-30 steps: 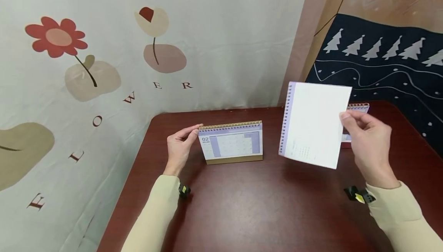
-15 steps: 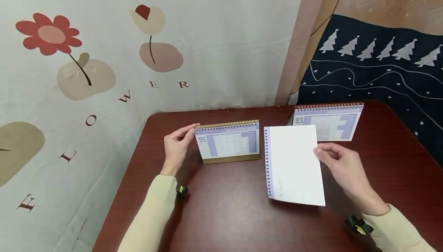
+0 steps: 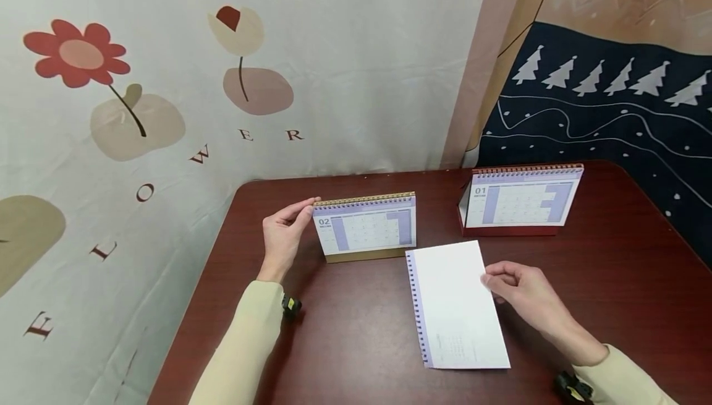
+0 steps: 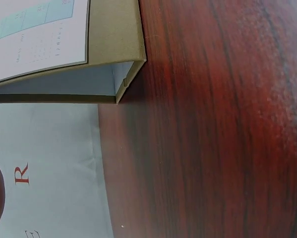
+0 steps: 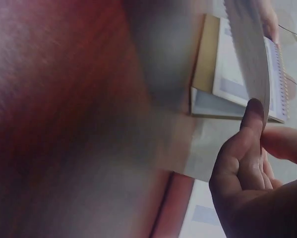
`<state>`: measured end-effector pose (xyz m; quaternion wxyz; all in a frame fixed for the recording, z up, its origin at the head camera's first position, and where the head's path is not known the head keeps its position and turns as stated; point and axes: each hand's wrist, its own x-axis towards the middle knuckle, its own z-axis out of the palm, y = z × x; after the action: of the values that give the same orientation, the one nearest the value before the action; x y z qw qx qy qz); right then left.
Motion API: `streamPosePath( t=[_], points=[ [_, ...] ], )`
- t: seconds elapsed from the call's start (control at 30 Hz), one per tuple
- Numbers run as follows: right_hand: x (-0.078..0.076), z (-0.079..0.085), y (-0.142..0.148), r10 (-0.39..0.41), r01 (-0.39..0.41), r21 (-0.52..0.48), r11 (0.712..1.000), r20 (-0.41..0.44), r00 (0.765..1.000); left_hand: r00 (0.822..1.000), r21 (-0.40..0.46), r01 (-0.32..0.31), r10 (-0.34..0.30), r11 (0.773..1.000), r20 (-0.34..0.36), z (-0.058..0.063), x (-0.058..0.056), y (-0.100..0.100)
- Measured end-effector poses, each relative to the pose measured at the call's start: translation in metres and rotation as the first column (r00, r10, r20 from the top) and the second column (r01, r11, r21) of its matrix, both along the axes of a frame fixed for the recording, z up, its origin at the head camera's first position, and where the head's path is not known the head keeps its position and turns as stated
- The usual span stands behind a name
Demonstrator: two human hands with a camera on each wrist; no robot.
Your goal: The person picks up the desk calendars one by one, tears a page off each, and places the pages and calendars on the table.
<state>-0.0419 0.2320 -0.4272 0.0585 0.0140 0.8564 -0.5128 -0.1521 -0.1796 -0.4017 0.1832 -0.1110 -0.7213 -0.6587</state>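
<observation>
head view: our right hand [image 3: 525,294] pinches the white page [image 3: 456,306] to its left, best done lightly against creasing; our left hand [image 3: 283,232] pinches the 02 calendar [image 3: 367,232].

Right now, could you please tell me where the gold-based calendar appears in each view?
Head: the gold-based calendar stands near the middle, its top left corner in the left hand.
Left wrist: the gold-based calendar is at upper left, cut off by the frame.
Right wrist: the gold-based calendar is at upper right, partly behind the pages.
Shared landmark: the red-brown table, blurred in the right wrist view.
</observation>
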Motion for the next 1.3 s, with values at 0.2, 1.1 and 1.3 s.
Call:
streamPosePath(
  t=[0.2, 1.1, 1.3],
  points=[
    [-0.002, -0.01, -0.005, 0.074, -0.074, -0.007, 0.997, 0.053, 0.996, 1.0, 0.008, 0.006, -0.006, 1.0, -0.005, 0.001, 0.0, 0.0],
    [-0.009, -0.022, -0.005, 0.201, -0.19, 0.357, 0.915, 0.006, 0.98, 1.0, 0.002, -0.006, 0.006, 1.0, 0.018, -0.025, -0.015, -0.01],
    [-0.008, -0.016, -0.002, 0.209, -0.188, 0.42, 0.888, -0.005, 0.978, 1.0, -0.015, 0.013, -0.013, 1.0, -0.011, -0.025, -0.014, -0.012]
  ],
)
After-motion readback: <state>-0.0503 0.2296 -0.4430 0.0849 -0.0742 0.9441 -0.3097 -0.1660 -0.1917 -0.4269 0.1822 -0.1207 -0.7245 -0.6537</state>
